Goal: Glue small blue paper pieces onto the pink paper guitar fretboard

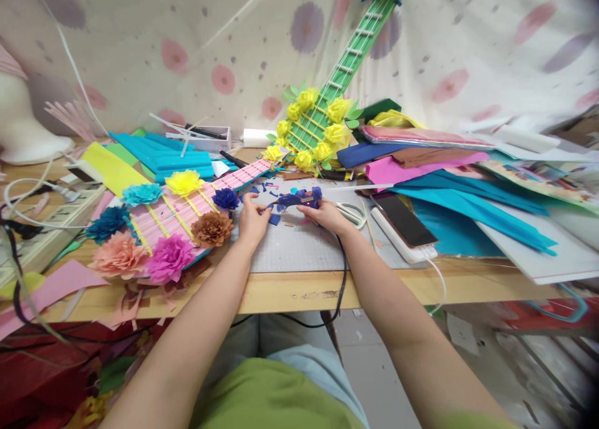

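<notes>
In my right hand (326, 215) is a blue hot glue gun (302, 198), a clear glue stick (358, 187) jutting from its back and its nozzle pointing left. My left hand (255, 218) is closed, pinching a small piece of dark blue crepe paper (274, 218) near the nozzle. Both hands are over a grey cutting mat (299, 251) strewn with blue scraps. Just left lies a pink paper guitar (156, 223) trimmed with paper flowers, among them a dark blue flower (225, 198) beside my left hand.
A green paper guitar (334, 85) with yellow roses leans at the back. Crepe paper sheets (468, 198) pile up on the right, near a phone (403, 218) on a white power bank. Scissors (353, 215) lie behind my right wrist. A power strip (60, 223) sits far left; the glue gun's black cord (345, 273) hangs over the edge.
</notes>
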Demonstrator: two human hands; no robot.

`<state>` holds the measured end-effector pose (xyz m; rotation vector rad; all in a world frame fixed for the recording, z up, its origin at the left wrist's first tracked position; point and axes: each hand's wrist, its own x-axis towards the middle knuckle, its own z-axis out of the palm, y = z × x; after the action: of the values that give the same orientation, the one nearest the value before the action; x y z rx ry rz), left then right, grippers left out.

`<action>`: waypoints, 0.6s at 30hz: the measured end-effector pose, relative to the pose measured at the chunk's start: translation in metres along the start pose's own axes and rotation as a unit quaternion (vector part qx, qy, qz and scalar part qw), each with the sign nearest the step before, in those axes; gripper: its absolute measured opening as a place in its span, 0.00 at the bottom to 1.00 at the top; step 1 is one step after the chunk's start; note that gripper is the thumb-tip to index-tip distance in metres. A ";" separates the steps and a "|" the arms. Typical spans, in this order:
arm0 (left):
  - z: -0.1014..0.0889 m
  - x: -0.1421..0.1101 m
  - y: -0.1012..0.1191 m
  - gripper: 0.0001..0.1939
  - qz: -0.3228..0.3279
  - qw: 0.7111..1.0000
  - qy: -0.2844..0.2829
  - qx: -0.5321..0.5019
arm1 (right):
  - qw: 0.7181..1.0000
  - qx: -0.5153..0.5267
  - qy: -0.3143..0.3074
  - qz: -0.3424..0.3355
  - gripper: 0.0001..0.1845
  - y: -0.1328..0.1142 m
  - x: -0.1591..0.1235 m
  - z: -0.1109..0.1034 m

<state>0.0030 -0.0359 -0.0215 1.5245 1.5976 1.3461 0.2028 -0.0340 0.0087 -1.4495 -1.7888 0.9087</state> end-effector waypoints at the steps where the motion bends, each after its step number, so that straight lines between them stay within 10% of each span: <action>1: 0.000 0.000 -0.001 0.21 0.000 1.000 0.001 -0.002 | 1.000 -0.001 0.000 0.000 0.22 0.000 0.000 0.000; 18: -0.002 -0.001 0.008 0.19 -0.039 0.995 0.058 -0.073 | 0.998 -0.043 0.047 0.021 0.22 0.006 0.003 0.000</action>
<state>0.0047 -0.0382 -0.0142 1.3057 1.5742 1.4962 0.2053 -0.0304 0.0042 -1.5622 -1.7529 0.7795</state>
